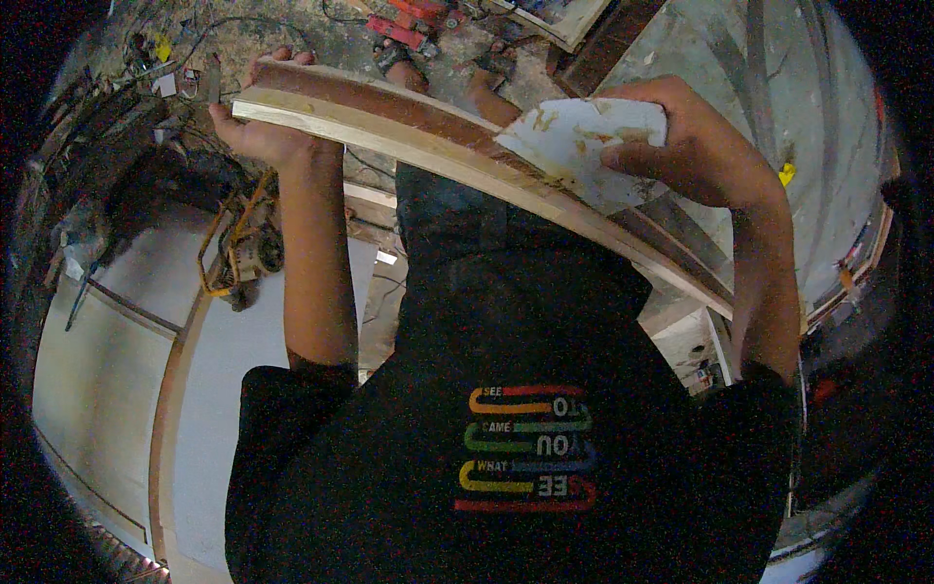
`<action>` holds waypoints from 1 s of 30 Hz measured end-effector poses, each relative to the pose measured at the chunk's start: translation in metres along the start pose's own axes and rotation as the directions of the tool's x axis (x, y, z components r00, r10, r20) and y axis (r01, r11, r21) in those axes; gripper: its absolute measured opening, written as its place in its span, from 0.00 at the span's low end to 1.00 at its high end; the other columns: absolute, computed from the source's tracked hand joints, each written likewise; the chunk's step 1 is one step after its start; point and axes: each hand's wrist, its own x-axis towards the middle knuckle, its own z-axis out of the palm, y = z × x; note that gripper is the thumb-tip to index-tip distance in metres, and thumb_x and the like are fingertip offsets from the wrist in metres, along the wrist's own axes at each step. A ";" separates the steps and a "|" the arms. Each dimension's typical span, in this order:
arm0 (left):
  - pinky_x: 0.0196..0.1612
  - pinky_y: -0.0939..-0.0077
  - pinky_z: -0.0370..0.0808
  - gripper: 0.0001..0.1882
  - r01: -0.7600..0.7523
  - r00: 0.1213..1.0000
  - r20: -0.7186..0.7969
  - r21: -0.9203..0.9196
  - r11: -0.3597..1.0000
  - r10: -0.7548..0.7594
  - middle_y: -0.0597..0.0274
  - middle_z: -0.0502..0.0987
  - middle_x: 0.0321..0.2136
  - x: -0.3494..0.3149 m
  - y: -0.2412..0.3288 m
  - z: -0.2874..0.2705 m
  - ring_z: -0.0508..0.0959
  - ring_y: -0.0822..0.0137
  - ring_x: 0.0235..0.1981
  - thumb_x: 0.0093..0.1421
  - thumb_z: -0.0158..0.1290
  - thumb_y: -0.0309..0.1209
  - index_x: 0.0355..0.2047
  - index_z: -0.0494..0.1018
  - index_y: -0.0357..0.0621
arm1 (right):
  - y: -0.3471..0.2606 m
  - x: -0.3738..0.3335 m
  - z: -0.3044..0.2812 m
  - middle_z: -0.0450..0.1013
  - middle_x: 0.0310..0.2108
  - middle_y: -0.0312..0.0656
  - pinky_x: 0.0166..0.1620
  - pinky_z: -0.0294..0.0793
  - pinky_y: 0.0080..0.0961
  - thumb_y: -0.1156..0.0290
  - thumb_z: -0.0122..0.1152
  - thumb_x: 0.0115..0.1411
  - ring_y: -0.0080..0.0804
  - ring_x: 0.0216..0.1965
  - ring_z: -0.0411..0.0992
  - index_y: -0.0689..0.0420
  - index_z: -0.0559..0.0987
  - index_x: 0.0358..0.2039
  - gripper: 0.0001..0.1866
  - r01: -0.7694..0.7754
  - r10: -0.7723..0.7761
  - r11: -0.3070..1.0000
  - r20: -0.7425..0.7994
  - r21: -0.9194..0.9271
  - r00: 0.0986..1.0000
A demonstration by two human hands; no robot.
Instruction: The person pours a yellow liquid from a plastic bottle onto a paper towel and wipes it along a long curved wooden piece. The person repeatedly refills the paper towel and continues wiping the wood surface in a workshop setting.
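Note:
A long wooden board (418, 146) with a pale edge and a reddish-brown face slants across in front of me, from upper left to lower right. My left hand (277, 136) is closed round its upper left end, fingertips showing over the far edge and the thumb by the end. In my right hand (681, 136) is a thin white flat piece (584, 146) smeared with brown, pinched between thumb and fingers. Its pointed left corner lies against or just over the brown face; I cannot tell whether it touches.
My bare feet (399, 70) stand on the stained floor beyond the board. Red tools (413, 29) lie at the top. A yellow-framed tool (248, 248) sits left of my left forearm, near pale panels (253, 380). A wooden frame (559, 24) is at the upper right.

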 end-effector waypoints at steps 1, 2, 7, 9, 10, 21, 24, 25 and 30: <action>0.42 0.49 0.75 0.40 -0.006 1.000 -0.004 0.004 1.000 0.006 0.43 0.75 0.38 0.000 0.000 -0.001 0.77 0.44 0.38 0.59 0.28 0.63 0.41 0.72 0.37 | -0.001 0.001 0.000 0.77 0.39 0.43 0.46 0.73 0.27 0.70 0.66 0.52 0.29 0.40 0.74 0.64 0.77 0.45 0.20 0.023 -0.023 1.000 0.009 0.001 1.000; 0.42 0.49 0.75 0.40 0.001 1.000 -0.020 0.002 1.000 -0.001 0.43 0.75 0.38 0.000 0.000 -0.001 0.77 0.43 0.38 0.59 0.28 0.63 0.42 0.72 0.36 | -0.001 0.003 0.001 0.77 0.40 0.44 0.47 0.73 0.28 0.69 0.66 0.53 0.30 0.41 0.74 0.64 0.76 0.46 0.20 0.034 -0.035 0.998 -0.002 -0.057 0.999; 0.43 0.48 0.75 0.41 -0.026 0.996 -0.082 0.095 0.995 0.034 0.43 0.75 0.39 0.001 0.001 -0.005 0.77 0.43 0.40 0.60 0.27 0.63 0.42 0.72 0.37 | -0.008 0.036 0.015 0.76 0.41 0.47 0.49 0.71 0.29 0.69 0.65 0.52 0.33 0.43 0.74 0.65 0.75 0.48 0.23 0.158 -0.152 0.972 0.048 -0.174 0.987; 0.44 0.48 0.75 0.41 -0.017 0.999 -0.042 0.052 0.999 0.019 0.42 0.75 0.39 0.001 0.002 -0.006 0.77 0.43 0.40 0.60 0.27 0.63 0.43 0.72 0.37 | -0.013 0.048 0.022 0.76 0.42 0.48 0.50 0.71 0.29 0.70 0.64 0.52 0.34 0.44 0.73 0.65 0.75 0.48 0.23 0.223 -0.216 0.951 0.057 -0.214 0.975; 0.44 0.47 0.74 0.41 -0.015 1.000 -0.020 0.042 0.999 0.016 0.42 0.75 0.39 0.001 0.003 -0.006 0.77 0.43 0.40 0.60 0.27 0.63 0.43 0.72 0.37 | -0.017 0.053 0.029 0.76 0.43 0.48 0.50 0.70 0.29 0.70 0.63 0.52 0.34 0.45 0.73 0.65 0.75 0.48 0.23 0.269 -0.265 0.934 0.052 -0.236 0.963; 0.41 0.48 0.75 0.43 0.012 0.998 -0.052 -0.143 0.990 -0.019 0.41 0.75 0.39 -0.018 -0.008 0.008 0.76 0.45 0.39 0.58 0.26 0.64 0.45 0.71 0.34 | -0.039 0.075 0.029 0.75 0.42 0.46 0.50 0.71 0.25 0.72 0.63 0.53 0.28 0.44 0.72 0.65 0.73 0.49 0.23 0.204 -0.176 0.971 0.205 -0.122 0.963; 0.41 0.48 0.75 0.44 0.040 0.994 0.110 -0.232 0.972 -0.015 0.43 0.74 0.40 -0.022 -0.021 0.004 0.76 0.46 0.39 0.58 0.25 0.63 0.48 0.69 0.33 | -0.040 0.070 0.024 0.75 0.42 0.45 0.48 0.72 0.24 0.72 0.65 0.52 0.27 0.43 0.72 0.65 0.72 0.51 0.25 0.160 -0.128 0.977 0.206 -0.142 0.970; 0.41 0.48 0.74 0.44 0.042 0.983 0.185 -0.233 0.972 0.002 0.43 0.74 0.41 -0.021 -0.026 0.002 0.76 0.46 0.40 0.59 0.25 0.63 0.49 0.69 0.32 | -0.040 0.068 0.022 0.75 0.42 0.44 0.48 0.72 0.23 0.72 0.66 0.52 0.27 0.43 0.73 0.65 0.72 0.51 0.26 0.127 -0.094 0.981 0.212 -0.144 0.973; 0.50 0.49 0.71 0.41 0.031 0.976 0.219 -0.194 0.980 0.013 0.46 0.72 0.46 -0.022 -0.029 -0.001 0.73 0.47 0.47 0.60 0.26 0.60 0.51 0.67 0.34 | -0.046 0.068 0.029 0.77 0.40 0.41 0.44 0.74 0.22 0.70 0.68 0.52 0.24 0.40 0.74 0.64 0.72 0.51 0.27 0.151 -0.172 0.984 0.313 0.089 0.934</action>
